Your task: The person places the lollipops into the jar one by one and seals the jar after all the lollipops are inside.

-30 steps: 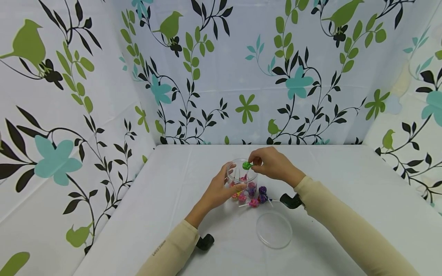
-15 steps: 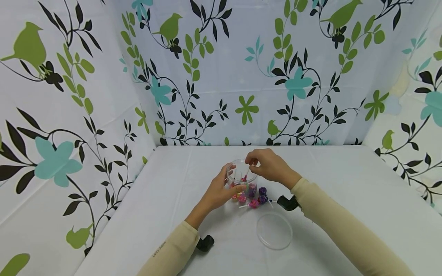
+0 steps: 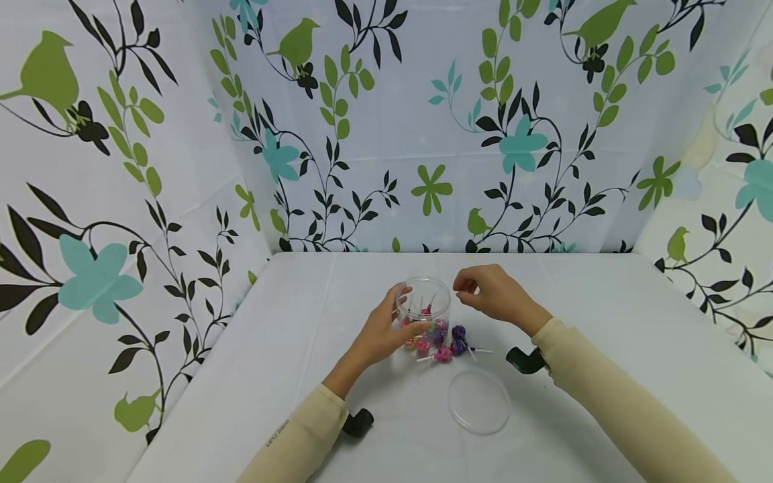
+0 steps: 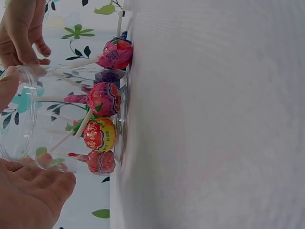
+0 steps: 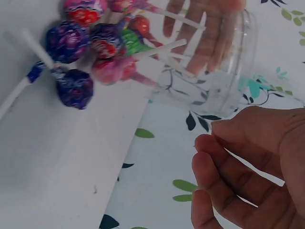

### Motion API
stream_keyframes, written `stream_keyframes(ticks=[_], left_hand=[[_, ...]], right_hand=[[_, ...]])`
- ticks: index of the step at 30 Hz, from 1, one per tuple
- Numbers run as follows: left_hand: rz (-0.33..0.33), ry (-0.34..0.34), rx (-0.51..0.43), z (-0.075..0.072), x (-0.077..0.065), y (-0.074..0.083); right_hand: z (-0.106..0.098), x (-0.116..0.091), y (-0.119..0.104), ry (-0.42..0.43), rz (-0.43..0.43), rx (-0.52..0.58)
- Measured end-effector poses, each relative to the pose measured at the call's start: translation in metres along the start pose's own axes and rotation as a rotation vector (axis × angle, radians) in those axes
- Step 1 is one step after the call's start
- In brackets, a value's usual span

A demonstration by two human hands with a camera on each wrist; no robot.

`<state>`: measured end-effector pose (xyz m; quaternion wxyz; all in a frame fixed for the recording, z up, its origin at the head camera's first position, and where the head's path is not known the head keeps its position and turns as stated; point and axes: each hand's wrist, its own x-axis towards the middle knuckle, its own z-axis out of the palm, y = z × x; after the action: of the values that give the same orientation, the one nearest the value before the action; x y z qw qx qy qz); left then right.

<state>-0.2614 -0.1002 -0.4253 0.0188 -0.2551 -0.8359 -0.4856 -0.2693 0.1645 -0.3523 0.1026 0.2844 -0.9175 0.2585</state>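
Note:
My left hand grips a clear round jar that stands upright on the white table with its mouth uncovered. Wrapped lollipops sit inside: a yellow-red lollipop, a pink lollipop and a green one among them, sticks mostly pointing up. Just right of the jar's rim hovers my right hand, fingers loosely bent and holding nothing. Beside the jar's base on the table lie a pink lollipop and two purple lollipops.
A clear round lid lies flat on the table in front of the jar. Black wrist mounts stick out from both sleeves. Leaf-and-bird printed cloth walls in the table's back and sides.
My right hand lowered the green lollipop into the jar, let it go and withdrew rightward from the rim. My left hand stays on the jar.

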Motion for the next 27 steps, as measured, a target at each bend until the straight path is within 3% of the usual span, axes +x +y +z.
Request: stream_keyframes(ticks=[10,27], left_hand=[[-0.008,-0.004,-0.003,0.0,0.001,-0.001],[0.005,-0.001,-0.003,0.0,0.0,0.001]], right_hand=[[0.015,-0.016,0.017,-0.07,0.044,0.033],[0.039,-0.029,0.025,-0.165,0.112,0.04]])
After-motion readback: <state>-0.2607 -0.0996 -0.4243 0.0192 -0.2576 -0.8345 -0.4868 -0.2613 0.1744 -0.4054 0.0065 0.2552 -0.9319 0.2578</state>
